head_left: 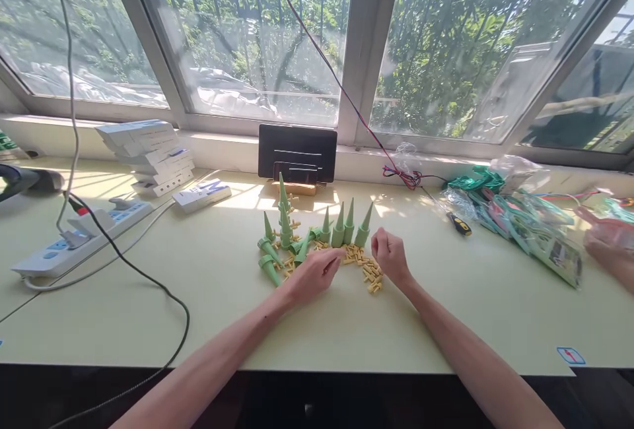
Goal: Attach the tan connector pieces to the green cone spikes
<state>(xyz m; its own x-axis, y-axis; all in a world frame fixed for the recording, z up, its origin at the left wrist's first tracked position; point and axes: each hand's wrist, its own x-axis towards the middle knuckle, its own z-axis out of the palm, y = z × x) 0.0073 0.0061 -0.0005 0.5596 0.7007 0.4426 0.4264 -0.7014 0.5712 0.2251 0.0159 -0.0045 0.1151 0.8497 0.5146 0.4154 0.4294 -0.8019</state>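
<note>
Several green cone-shaped spikes (341, 226) stand upright or lie on the pale table (148, 310), among a scatter of small yellow plastic pieces (371, 276). My left hand (314, 274) rests on the table beside the yellow pieces, its fingers curled toward them, just in front of the lying green cones (270, 264). My right hand (389, 254) hovers over the yellow pieces with its fingers pinched together; what they hold, if anything, is too small to make out.
A dark tablet (297, 152) stands on a wooden stand behind the cones. At the left are a power strip (79, 237), cables and stacked white boxes (148, 152). Packaged green items (525, 224), a screwdriver (459, 223) and another person's hand (609, 247) are at the right.
</note>
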